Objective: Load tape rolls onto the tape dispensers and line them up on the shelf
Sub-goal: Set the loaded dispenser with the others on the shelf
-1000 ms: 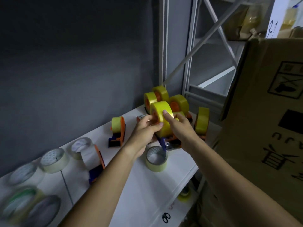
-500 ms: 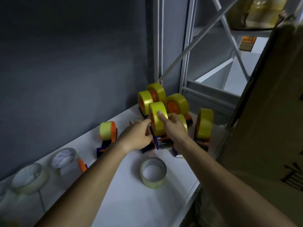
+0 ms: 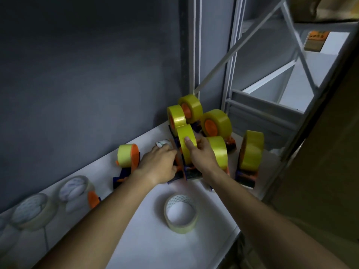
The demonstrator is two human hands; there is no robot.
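Note:
Both hands are on one loaded tape dispenser [image 3: 184, 171] standing on the white shelf [image 3: 147, 239]. My right hand [image 3: 202, 154] grips its yellow tape roll [image 3: 184, 140], thumb on the roll's face. My left hand [image 3: 161, 164] holds the orange and blue frame on the left side. Several other loaded dispensers crowd the back corner, such as one [image 3: 216, 123] behind and one [image 3: 250, 150] at the right. Another loaded dispenser [image 3: 128, 156] stands apart at the left. A loose pale tape roll [image 3: 180, 212] lies flat in front of my hands.
Several clear loose rolls [image 3: 33, 210] lie along the dark wall at the left, one [image 3: 74, 188] beside an orange dispenser part [image 3: 93, 199]. A metal rack upright [image 3: 196, 47] rises behind the corner. A cardboard box [image 3: 330, 152] stands close at the right.
The dispenser in my hands has come down from slightly raised to the shelf surface and moved back toward the corner group. The camera has shifted, so the view sits higher and further right.

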